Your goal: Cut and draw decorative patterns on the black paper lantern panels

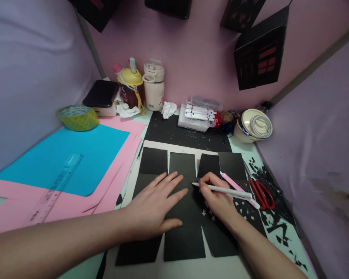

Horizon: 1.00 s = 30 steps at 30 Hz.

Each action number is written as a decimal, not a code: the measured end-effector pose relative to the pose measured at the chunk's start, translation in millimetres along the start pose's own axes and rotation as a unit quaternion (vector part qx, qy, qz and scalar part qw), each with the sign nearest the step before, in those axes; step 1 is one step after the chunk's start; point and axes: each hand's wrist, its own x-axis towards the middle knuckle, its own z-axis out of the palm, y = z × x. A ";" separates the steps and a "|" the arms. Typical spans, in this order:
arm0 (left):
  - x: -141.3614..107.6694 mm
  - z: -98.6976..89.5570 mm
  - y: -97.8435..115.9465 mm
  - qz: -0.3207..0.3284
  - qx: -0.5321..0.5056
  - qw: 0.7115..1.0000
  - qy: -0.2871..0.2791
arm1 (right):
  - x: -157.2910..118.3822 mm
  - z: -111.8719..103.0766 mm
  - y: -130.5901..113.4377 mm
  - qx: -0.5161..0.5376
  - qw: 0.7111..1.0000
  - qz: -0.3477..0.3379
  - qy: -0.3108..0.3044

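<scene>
A black sheet [184,240] with slits along its far and near edges lies on a pale board [180,269]. My left hand [155,205] rests flat on the sheet, fingers spread, holding nothing. Pinched in my right hand [218,195] is a white pen [229,190], its tip at the sheet just right of my left fingertips. Small star-shaped cutouts [204,212] show beside my right hand. A pink craft knife [235,186] lies beyond the pen, and red-handled scissors [261,194] sit to its right.
Blue paper [99,155], pink sheets and a clear ruler [59,180] lie left. Tape [78,117], a phone [101,93], cups, a marker case [193,122] and a round tub [246,131] stand behind. Black scraps [279,232] cover the right; black paper lanterns [260,54] hang above.
</scene>
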 end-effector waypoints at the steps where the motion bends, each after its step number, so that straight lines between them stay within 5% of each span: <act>1: 0.0 -0.1 0.1 0.000 0.001 1.000 -0.001 | -0.2 -0.4 -0.2 0.000 1.000 0.000 -0.004; 30: 0.0 0.9 -0.4 0.003 -0.002 1.000 0.003 | 0.4 0.6 1.0 -0.025 0.999 -0.009 0.041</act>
